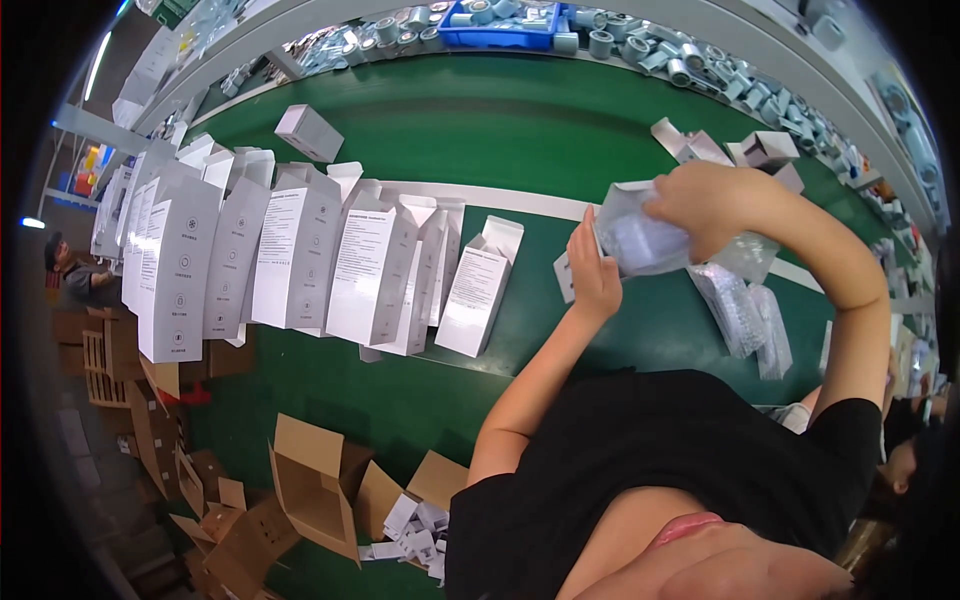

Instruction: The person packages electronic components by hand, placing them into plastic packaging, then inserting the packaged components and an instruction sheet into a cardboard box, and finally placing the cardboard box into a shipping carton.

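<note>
In front of my chest my right hand [705,210] bends over a translucent plastic bag [640,240] with a whitish item inside, gripping its upper right part. My left hand [597,272] is against the bag's left edge, its fingers pointing up and the thumb side facing the bag. Just left of that hand, a corner of a white carton [563,278] shows; the hand covers the remainder. Beside the bag on the right lie clear bubble-wrap pouches [735,310]. Closest to my left hand among the upright packages is a white printed box [475,295] with a raised flap.
Several white boxes [290,255] stand in a row on the green table [440,110]. One box [310,133] lies behind them; opened small boxes [770,150] lie far right. Grey-white cylindrical parts and a blue bin [500,35] line the back shelf. Cardboard cartons [310,480] stand lower left.
</note>
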Demonstrator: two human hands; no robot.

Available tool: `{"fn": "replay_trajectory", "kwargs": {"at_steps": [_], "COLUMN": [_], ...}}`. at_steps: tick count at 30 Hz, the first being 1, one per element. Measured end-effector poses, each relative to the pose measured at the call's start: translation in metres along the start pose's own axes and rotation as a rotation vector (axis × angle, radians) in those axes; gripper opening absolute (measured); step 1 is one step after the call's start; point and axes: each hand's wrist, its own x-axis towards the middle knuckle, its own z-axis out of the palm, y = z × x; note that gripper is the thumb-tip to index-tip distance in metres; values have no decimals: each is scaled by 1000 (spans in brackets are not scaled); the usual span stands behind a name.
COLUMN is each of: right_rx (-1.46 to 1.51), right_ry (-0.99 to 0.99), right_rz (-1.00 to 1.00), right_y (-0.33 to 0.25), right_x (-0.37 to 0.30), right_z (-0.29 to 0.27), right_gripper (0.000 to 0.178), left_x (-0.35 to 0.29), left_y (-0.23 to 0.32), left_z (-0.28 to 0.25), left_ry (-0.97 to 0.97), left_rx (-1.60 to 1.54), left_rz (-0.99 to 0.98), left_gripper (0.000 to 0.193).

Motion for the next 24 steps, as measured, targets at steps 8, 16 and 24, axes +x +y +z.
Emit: {"fn": "replay_trajectory", "kwargs": {"at_steps": [8,16,24], "right_rx": [-147,170,1807], "right_ry": [-90,370,707], "right_rz": [-71,-230,-384], "right_y": [-43,-21,-3], "right_x": [57,58,-20], "right_z": [20,57,81], "right_gripper": [30,27,39], "left_x": [-32,-39,13], "left_y": [-12,-23,41], "left_z": [15,-9,-54], "left_ry": [75,85,-263], "left_rx": [-73,-157,283], "left_rz": [10,-28,250], "left_gripper": [57,60,64]}}
